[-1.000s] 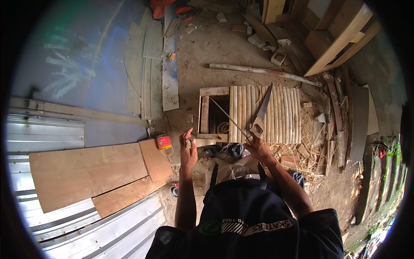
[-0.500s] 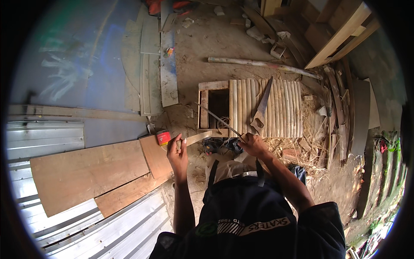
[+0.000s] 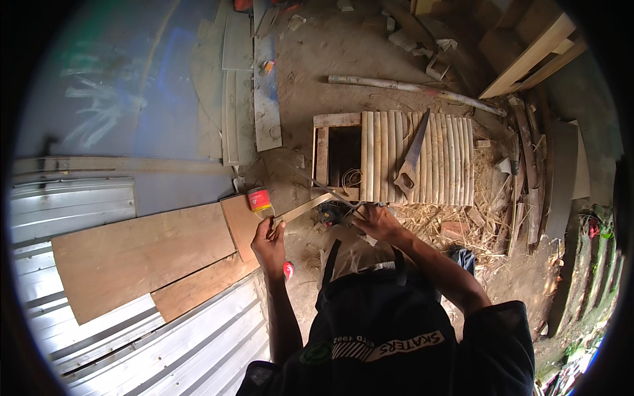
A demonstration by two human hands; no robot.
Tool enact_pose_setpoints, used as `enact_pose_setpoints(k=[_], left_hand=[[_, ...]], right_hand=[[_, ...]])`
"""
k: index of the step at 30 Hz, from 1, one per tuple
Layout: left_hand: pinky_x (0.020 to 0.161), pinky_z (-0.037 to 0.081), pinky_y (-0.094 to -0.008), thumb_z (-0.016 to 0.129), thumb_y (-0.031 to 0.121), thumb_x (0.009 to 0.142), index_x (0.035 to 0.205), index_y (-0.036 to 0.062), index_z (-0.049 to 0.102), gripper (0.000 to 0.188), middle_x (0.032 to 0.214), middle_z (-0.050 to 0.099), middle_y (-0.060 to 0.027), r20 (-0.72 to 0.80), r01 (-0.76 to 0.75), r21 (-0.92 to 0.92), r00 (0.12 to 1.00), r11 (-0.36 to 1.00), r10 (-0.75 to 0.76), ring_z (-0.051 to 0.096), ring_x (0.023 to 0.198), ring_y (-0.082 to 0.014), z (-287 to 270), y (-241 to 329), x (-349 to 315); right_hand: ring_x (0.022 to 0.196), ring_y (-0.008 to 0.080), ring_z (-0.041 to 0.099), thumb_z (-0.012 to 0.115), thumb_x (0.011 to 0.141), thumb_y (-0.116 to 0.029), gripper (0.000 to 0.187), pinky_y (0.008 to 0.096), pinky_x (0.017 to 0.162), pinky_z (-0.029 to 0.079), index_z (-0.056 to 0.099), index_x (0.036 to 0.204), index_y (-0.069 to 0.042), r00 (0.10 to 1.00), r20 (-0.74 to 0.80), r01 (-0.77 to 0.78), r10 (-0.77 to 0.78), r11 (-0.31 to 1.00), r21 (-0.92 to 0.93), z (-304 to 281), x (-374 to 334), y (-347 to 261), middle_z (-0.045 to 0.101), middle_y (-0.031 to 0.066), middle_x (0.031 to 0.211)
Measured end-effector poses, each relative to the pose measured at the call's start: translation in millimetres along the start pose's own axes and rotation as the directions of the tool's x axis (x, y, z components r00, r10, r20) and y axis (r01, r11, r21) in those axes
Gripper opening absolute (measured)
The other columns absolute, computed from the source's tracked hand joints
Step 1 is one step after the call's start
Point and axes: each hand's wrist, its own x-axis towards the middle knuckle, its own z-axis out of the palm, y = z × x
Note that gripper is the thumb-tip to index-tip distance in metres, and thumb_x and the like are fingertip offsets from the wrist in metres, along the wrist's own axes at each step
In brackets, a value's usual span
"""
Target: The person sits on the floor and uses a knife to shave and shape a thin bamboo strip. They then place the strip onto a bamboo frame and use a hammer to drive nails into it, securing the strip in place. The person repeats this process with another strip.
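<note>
My left hand [image 3: 269, 245] grips the near end of a narrow, flat pale wooden slat [image 3: 305, 209], thumb and fingers closed on it. The slat slants up to the right. My right hand [image 3: 380, 223] is wrapped round the hidden grip of a long, thin, dark machete-like blade [image 3: 338, 197], which points up and left. Blade and slat meet or overlap near the slat's far end; I cannot tell whether they touch. Just beyond my hands stands a low frame topped with pale round slats [image 3: 383, 155], uncovered at its left end. A handsaw [image 3: 411, 165] lies on the slats.
Left of the frame is a red can [image 3: 259, 200], and another red item [image 3: 288, 270] sits beside my left wrist. Plywood boards [image 3: 145, 257] lie over corrugated metal sheets at left. A long pole [image 3: 416, 90] lies beyond the frame, with shavings [image 3: 429, 221] on its near side.
The blade has swung lower and now lies against or over the slat's far end. My right hand has shifted left; my left thumb and fingers have closed on the slat. The view has shifted slightly.
</note>
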Motion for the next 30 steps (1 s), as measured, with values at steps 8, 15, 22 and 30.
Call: enact_pose_setpoints(k=[8,15,22,30], left_hand=[[0.053,0.042,-0.0277,0.068,0.011,0.092,0.103,-0.0054,0.068,0.02,0.06,0.054,-0.0107,-0.001,0.009,0.189,1.0,0.982,-0.009,0.046,0.055,-0.0088,-3,1,-27],[0.064,0.055,-0.0336,0.073,0.011,0.086,0.104,0.0021,0.07,0.02,0.084,0.071,-0.0168,0.074,0.03,0.414,0.995,0.91,-0.067,0.072,0.073,-0.024,-6,-8,-45],[0.075,0.057,-0.0324,0.071,0.003,0.089,0.108,0.0044,0.073,0.02,0.097,0.075,-0.0144,0.059,-0.004,0.301,0.998,0.954,-0.015,0.074,0.088,-0.0222,-14,-9,-53],[0.08,0.057,-0.0323,0.07,0.003,0.089,0.108,0.0038,0.074,0.02,0.1,0.075,-0.014,0.053,-0.023,0.323,0.999,0.946,0.006,0.074,0.094,-0.0234,-17,-28,-59]], right_hand=[[0.085,0.0428,0.069,0.067,0.089,-0.034,0.041,0.0481,0.075,0.054,0.058,0.108,0.001,0.982,0.059,0.158,-0.18,0.95,0.269,16,11,-103,0.069,0.0234,0.085],[0.079,0.0408,0.07,0.069,0.086,-0.031,0.042,0.0478,0.075,0.056,0.06,0.108,0.003,0.973,0.091,0.164,-0.213,0.911,0.378,41,7,-110,0.069,0.0231,0.081],[0.093,0.0446,0.067,0.068,0.084,-0.034,0.044,0.0517,0.083,0.055,0.061,0.108,0.002,0.988,0.15,-0.056,0.044,0.995,0.077,67,38,-76,0.068,0.027,0.093],[0.091,0.0426,0.068,0.07,0.081,-0.031,0.038,0.0501,0.083,0.055,0.063,0.104,-0.001,0.958,0.287,-0.076,0.009,0.972,0.224,74,36,-79,0.069,0.025,0.091]])
